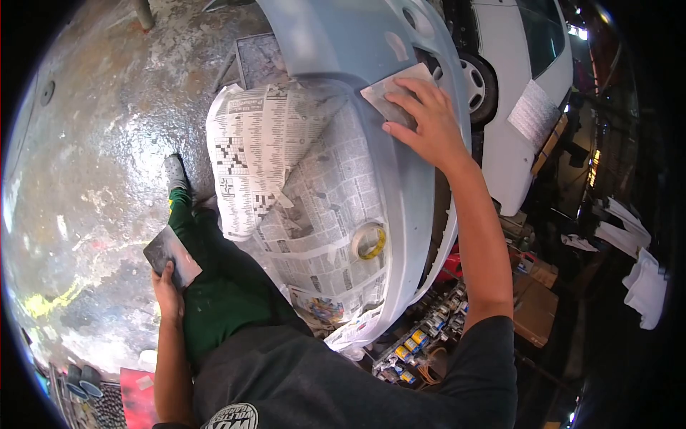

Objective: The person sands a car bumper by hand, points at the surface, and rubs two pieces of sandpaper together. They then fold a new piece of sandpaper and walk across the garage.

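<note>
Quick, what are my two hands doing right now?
Left hand: closed on a sheet, thumb on top.
Right hand: open, fingers spread over another sheet against the bumper.

Tape roll (363,236) on spread newspaper (329,193)

"What's the top like?"
"A black T-shirt (307,372), short-sleeved, the right sleeve (489,357) ending around the elbow."
"Any marking?"
"A round white-and-black print (234,417) at the near edge, with curved lettering starting 'WOLF' and larger letters inside, partly cut off."
"And below?"
"Dark green trousers (221,304), with small pale specks and a yellow patch (171,204) by the far cuff."
"Footwear?"
"One shoe (174,171) shows, light grey and speckled, darker along one side."
"The hands?"
"Left hand (168,292) and right hand (429,121) are both bare."
</note>
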### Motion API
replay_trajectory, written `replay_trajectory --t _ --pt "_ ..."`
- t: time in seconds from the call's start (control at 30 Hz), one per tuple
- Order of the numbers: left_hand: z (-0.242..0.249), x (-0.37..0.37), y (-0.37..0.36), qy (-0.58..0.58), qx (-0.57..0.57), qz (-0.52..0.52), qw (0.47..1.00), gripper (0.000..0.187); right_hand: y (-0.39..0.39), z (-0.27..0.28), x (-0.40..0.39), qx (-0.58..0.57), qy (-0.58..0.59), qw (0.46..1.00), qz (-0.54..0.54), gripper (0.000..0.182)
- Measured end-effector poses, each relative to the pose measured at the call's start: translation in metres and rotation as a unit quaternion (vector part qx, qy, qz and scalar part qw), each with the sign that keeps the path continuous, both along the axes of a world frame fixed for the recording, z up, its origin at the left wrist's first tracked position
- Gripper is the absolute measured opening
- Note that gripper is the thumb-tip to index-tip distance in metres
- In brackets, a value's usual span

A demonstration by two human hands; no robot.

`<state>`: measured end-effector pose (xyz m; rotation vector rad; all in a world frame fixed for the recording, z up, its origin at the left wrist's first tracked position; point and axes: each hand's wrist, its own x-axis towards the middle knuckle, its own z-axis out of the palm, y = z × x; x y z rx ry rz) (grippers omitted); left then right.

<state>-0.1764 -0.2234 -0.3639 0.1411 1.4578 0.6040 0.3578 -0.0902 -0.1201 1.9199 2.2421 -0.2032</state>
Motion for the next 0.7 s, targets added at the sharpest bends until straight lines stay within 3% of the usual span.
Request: replay_trajectory --t 0.3,0.4,0.47,0.5,0.53,0.6,0.63,0.67,0.7 --pt "-0.010 -0.010 -0.007 -0.009 0.005 0.000 1.000 0.036 -0.030 0.009 0.016 -0.031 0.006 0.999 -0.042 0.043" --pt "-0.011 -0.008 -0.003 -0.028 0.022 -0.015 0.999 0.040 -0.067 0.031 0.006 0.028 0.065 0.987 -0.143 0.044" --pt "-0.009 -0.007 0.004 -0.024 0.006 -0.021 0.999 0.042 -0.094 0.048 -0.022 0.060 0.224 0.946 -0.226 0.048" --pt "-0.013 -0.011 0.006 -0.039 0.008 -0.035 0.999 0.042 -0.115 0.051 -0.038 0.079 0.305 0.911 -0.265 0.050" --pt "-0.019 -0.015 0.009 -0.054 0.008 -0.052 0.997 0.042 -0.142 0.044 -0.054 0.085 0.438 0.844 -0.297 0.058" --pt "-0.016 -0.013 0.025 -0.057 -0.018 -0.092 0.994 0.042 -0.180 0.021 -0.114 0.071 0.707 0.608 -0.353 0.068" --pt "-0.027 -0.020 0.029 -0.080 -0.035 -0.103 0.991 0.041 -0.184 0.012 -0.144 0.038 0.821 0.473 -0.318 0.068" --pt "-0.033 -0.025 0.038 -0.102 -0.052 -0.115 0.987 0.040 -0.194 -0.002 -0.172 -0.009 0.853 0.421 -0.308 0.070" --pt "-0.022 -0.015 0.049 -0.088 -0.064 -0.139 0.984 0.039 -0.198 -0.011 -0.208 -0.041 0.900 0.277 -0.335 0.073"
